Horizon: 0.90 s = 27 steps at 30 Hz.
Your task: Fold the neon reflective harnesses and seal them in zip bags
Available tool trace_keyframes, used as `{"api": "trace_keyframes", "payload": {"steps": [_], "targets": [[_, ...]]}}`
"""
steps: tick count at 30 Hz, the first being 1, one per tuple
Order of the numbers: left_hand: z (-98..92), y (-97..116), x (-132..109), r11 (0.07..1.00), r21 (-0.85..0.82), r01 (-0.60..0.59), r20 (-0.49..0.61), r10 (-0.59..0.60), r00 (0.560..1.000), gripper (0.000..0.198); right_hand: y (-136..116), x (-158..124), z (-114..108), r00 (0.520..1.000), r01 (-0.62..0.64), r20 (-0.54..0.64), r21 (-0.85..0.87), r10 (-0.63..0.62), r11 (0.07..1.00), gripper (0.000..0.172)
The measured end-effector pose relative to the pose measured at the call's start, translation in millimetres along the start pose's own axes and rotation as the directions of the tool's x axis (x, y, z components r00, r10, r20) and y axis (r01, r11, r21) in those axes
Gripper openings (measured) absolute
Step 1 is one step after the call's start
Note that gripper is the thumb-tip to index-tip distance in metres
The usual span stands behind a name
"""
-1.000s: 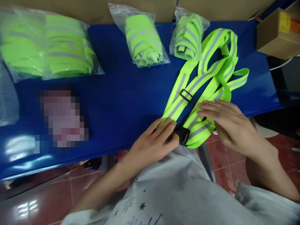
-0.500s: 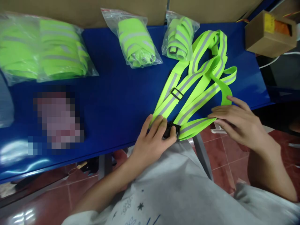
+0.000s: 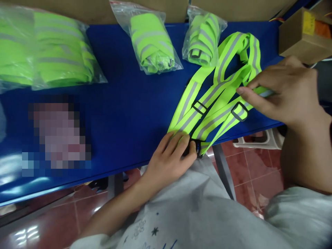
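Note:
A neon-green reflective harness (image 3: 188, 93) of grey-striped straps lies loosely spread on the blue table. My left hand (image 3: 172, 150) is closed over its black buckle (image 3: 199, 148) at the table's front edge; the fingers hide part of the buckle. To the right, my right hand (image 3: 287, 91) pinches a strap of the harness, thumb towards the left. Just left of that thumb, a black strap slider (image 3: 240, 111) sits on the strap running down to the buckle. Another black slider (image 3: 199, 107) is on a middle strap.
Clear plastic bags hold folded green harnesses: a large bag (image 3: 62, 52) at left, a middle bag (image 3: 153, 45) and a small bag (image 3: 203, 41) touching the straps. A cardboard box (image 3: 293, 38) stands back right. A blurred-out object (image 3: 59, 135) lies front left. Below is a white stool (image 3: 272, 139).
My right hand has moved up and away over the table with the strap, drawing it out from the buckle; a slider now shows on it. My left hand stays at the buckle.

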<state>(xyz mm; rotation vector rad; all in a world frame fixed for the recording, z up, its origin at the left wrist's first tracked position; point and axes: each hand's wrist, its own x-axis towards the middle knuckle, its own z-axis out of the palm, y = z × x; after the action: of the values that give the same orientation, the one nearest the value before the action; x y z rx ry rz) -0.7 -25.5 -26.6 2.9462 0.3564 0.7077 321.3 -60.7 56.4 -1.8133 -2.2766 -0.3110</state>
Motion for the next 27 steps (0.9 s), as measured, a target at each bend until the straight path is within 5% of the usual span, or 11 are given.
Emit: {"api": "trace_keyframes", "payload": {"steps": [6, 11, 16, 21, 24, 27], "targets": [[-10.1, 10, 6, 0.989, 0.069, 0.131, 0.132, -0.139, 0.981, 0.038, 0, 17, 46, 0.960, -0.041, 0.279, 0.104, 0.011, 0.994, 0.043], [-17.3, 16, 18, 0.977, 0.090, 0.195, 0.210, -0.210, 0.955, 0.051, 4, 7, 73, 0.961, -0.077, 0.273, 0.136, 0.037, 0.988, 0.047], [-16.9, 14, 24, 0.987, 0.098, 0.125, 0.237, -0.145, 0.961, 0.038, 0, -3, 33, 0.962, -0.042, 0.273, 0.126, 0.006, 0.991, 0.040], [-19.6, 10, 27, 0.999, 0.052, 0.007, 0.259, -0.020, 0.966, 0.039, -22, 1, -33, 0.990, -0.125, 0.079, 0.078, 0.119, 0.989, 0.036], [-23.7, 5, 31, 0.999, -0.015, -0.029, 0.333, 0.033, 0.942, 0.037, -29, 10, -33, 0.980, -0.152, 0.129, -0.027, 0.154, 0.988, 0.039], [-28.3, -5, 34, 0.992, -0.123, -0.007, 0.414, 0.058, 0.909, 0.039, -23, 18, 0, 0.956, -0.144, 0.228, -0.187, 0.186, 0.972, 0.038]]}}
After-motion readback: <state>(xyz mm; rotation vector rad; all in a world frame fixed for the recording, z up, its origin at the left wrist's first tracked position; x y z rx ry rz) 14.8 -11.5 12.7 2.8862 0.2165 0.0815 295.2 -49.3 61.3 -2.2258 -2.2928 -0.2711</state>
